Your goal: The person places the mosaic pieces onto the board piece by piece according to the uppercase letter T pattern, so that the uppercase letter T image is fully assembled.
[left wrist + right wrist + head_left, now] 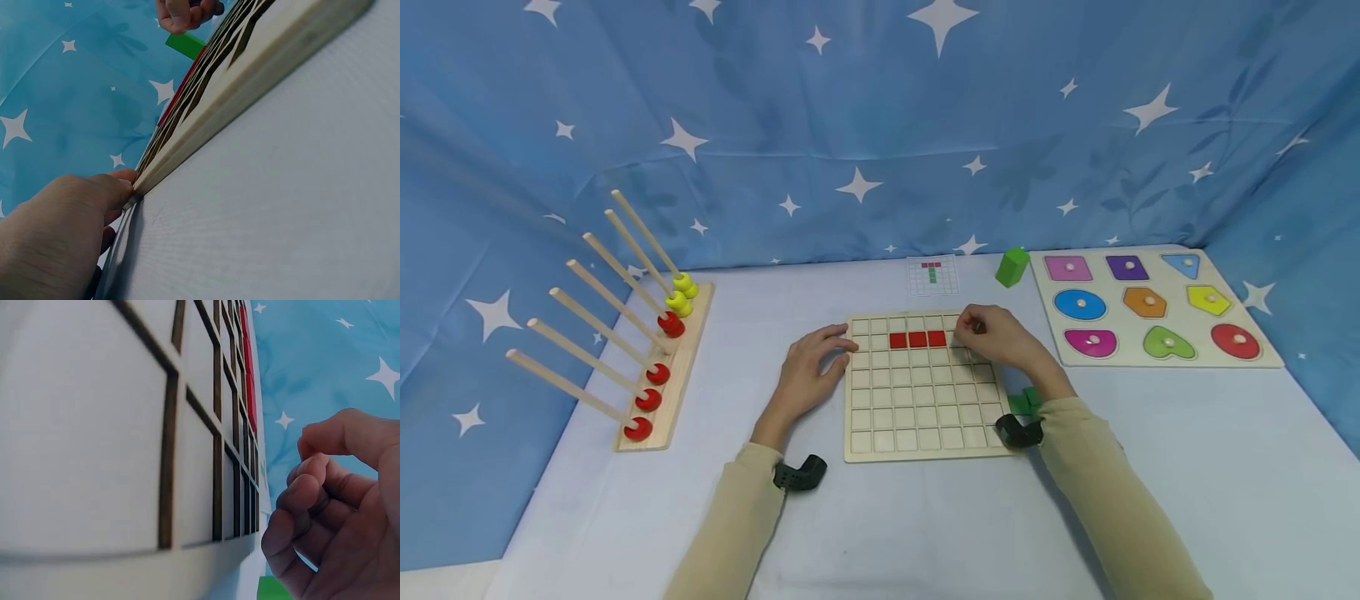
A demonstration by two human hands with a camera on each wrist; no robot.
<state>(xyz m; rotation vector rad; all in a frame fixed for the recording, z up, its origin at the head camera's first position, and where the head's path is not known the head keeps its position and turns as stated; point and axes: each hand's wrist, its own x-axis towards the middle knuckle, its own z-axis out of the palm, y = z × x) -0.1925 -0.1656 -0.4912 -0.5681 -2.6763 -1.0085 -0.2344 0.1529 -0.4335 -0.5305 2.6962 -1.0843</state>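
A wooden grid board (883,418) holds a row of three red squares (917,339) near its far side. My left hand (805,375) touches the board's left edge with extended fingertips; in the left wrist view this hand (65,228) is at the board's rim (219,109). Over the far right corner, my right hand (1000,335) has its fingers curled. In the right wrist view, thumb and index finger of that hand (340,500) are close together, with no object visible between them. Red squares (250,381) show beyond the grid lines.
Green blocks (1028,402) lie by the board's right edge, partly under my right wrist. Behind it are a pattern card (933,276) and a green block (1012,267). A shape puzzle (1123,354) lies at right, a peg rack (688,350) with red and yellow beads at left.
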